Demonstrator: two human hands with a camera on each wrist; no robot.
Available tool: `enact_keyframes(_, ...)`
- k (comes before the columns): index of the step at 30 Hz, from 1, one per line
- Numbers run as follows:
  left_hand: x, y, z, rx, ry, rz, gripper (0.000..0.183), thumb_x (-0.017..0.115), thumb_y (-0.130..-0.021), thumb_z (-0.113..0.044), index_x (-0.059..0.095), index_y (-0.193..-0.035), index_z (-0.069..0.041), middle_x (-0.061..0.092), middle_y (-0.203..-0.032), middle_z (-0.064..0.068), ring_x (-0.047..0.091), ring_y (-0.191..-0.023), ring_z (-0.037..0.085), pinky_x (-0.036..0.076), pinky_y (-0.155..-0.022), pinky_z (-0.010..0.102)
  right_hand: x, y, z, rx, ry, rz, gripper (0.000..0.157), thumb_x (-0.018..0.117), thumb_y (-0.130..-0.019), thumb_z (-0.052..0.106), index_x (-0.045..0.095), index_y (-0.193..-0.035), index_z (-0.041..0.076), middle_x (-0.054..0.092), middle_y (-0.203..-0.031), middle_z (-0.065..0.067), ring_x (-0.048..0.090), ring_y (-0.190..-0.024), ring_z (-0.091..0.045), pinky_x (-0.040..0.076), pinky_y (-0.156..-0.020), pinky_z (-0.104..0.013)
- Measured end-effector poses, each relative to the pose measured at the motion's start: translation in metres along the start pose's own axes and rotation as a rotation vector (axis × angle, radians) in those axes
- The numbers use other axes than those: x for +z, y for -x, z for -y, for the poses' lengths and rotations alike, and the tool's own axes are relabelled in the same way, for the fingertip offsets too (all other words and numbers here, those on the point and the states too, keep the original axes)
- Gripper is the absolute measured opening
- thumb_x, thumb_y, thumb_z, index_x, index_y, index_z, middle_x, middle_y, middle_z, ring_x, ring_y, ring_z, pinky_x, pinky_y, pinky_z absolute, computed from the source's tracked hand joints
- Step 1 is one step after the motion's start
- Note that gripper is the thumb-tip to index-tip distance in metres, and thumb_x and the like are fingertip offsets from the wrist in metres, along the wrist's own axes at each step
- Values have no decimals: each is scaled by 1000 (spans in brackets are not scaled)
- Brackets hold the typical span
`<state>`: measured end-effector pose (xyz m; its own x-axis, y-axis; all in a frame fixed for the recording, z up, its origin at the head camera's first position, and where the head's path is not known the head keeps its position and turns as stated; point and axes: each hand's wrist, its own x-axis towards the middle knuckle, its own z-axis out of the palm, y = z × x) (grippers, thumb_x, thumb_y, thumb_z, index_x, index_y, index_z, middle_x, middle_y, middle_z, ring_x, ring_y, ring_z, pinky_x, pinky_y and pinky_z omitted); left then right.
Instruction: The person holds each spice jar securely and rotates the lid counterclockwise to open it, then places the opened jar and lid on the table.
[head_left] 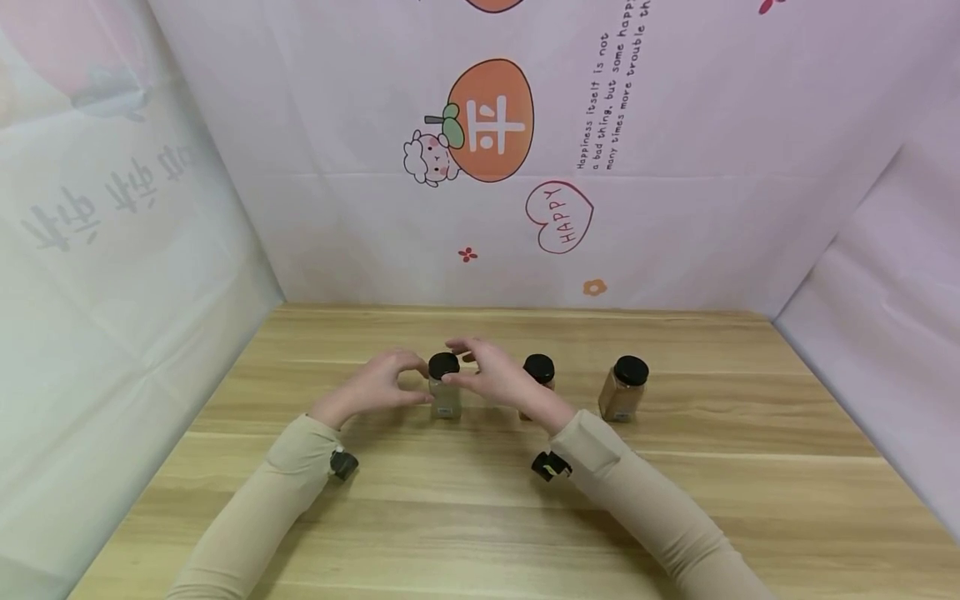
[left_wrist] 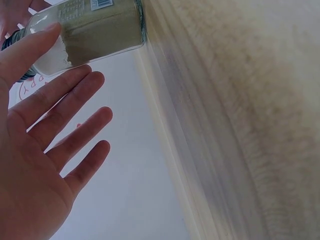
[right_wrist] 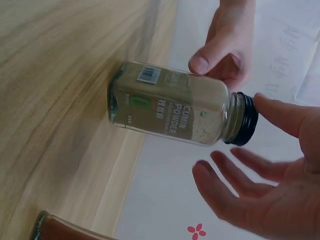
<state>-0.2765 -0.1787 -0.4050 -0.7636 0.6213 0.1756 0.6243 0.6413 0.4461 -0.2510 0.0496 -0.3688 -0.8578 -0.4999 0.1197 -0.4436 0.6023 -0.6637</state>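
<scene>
A clear glass jar of cumin powder with a black screw lid stands upright on the wooden table. At its left side is my left hand, thumb and fingertips right at the glass, the fingers long and spread in the left wrist view. My right hand reaches in from the other side. Its thumb is at the lid's edge, while the other fingers are loosely bent and apart from the jar.
Two more black-lidded jars stand to the right: one of brown powder and a nearer jar partly behind my right wrist. A printed cloth rises along the table's back edge, with cloth walls on both sides.
</scene>
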Motion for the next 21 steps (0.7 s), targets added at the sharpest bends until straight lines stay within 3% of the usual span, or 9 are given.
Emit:
enact_keyframes(6, 0, 0, 0, 3, 3, -1, 36, 77, -77, -35, 68, -103, -12, 68, -104, 0, 61, -105, 24, 46, -95, 43, 7, 5, 6, 76, 94, -108, 63, 69, -84, 42, 48, -132, 8, 54, -132, -8, 53, -121, -27, 48, -94, -40)
enact_keyframes(14, 0, -1, 0, 13, 4, 1, 34, 77, -78, -36, 68, -103, -14, 68, -104, -2, 61, -105, 20, 46, -95, 42, 11, 7, 11, 108, 202, -152, 55, 69, -83, 46, 54, -121, 10, 58, -120, -9, 62, -99, -22, 54, -69, -32)
enact_keyframes(21, 0, 1, 1, 0, 16, 1, 34, 77, -78, -36, 68, -103, -14, 68, -105, -1, 60, -105, 23, 46, -94, 43, 10, 6, 12, 81, 168, -143, 52, 69, -84, 42, 56, -121, 9, 58, -122, -10, 58, -110, -25, 52, -85, -39)
